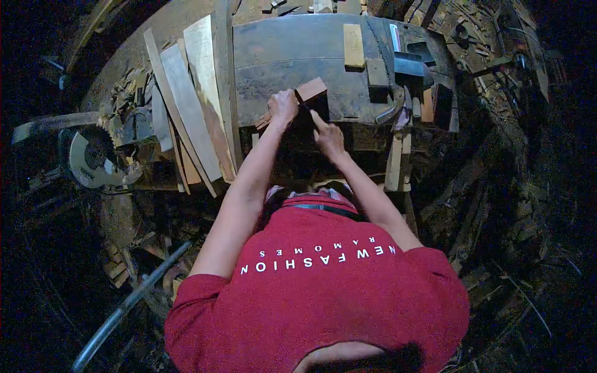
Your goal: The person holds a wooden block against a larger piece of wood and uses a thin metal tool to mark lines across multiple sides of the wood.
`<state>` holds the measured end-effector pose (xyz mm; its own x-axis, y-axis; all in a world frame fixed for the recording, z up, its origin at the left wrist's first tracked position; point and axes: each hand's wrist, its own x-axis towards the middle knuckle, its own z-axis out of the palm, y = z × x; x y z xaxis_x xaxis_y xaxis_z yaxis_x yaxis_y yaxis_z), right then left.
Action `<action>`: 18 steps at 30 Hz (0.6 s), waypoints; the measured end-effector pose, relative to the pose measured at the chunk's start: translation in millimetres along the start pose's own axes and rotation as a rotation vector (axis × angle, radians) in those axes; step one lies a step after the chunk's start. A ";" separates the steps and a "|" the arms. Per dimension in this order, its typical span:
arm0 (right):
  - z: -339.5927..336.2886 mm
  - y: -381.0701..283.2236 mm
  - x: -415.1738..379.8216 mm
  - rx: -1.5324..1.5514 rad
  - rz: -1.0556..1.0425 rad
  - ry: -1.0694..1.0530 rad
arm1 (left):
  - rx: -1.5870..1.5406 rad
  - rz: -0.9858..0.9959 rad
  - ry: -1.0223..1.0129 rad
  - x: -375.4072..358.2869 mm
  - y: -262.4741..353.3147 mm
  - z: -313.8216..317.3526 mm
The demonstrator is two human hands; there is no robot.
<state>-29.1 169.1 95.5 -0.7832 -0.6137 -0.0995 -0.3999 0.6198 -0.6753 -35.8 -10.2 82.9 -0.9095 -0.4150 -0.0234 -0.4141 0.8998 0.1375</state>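
My left hand [283, 105] is closed in a fist at the front edge of the workbench. A strip of reddish wood [262, 121] sticks out on its left side, and a reddish wooden block [312, 89] stands just to its right. Whether these are one piece is hidden by the hand. My right hand [329, 139], lower and to the right, is wrapped round the pale handle [318, 119] of a tool. A narrow dark part [303, 106] of the tool reaches up between the fist and the block; its kind cannot be made out.
On the workbench [273, 46] lie a pale wood block [354, 46], a darker block [377, 74] and a handsaw [390, 107]. Long boards [193, 112] lean at the left, near a toothed circular blade [87, 155]. A metal pipe [134, 304] slants at lower left.
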 end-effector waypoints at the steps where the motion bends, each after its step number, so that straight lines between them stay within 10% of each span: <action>1: -3.2 5.3 -16.0 -0.002 -0.003 -0.001 | -0.012 -0.002 -0.021 -0.9 2.5 -6.3; 14: 53.9 32.1 30.7 -0.084 -0.194 0.313 | -0.061 0.002 -0.043 -1.2 1.8 -13.0; 18: -1.8 16.0 -33.1 -0.003 0.001 -0.031 | -0.077 -0.073 -0.034 -3.1 5.8 -13.4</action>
<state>-10.4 200.2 89.3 -0.7687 -0.6278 -0.1226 -0.4007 0.6221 -0.6726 -34.9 -5.4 97.1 -0.8784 -0.4729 -0.0691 -0.4762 0.8540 0.2097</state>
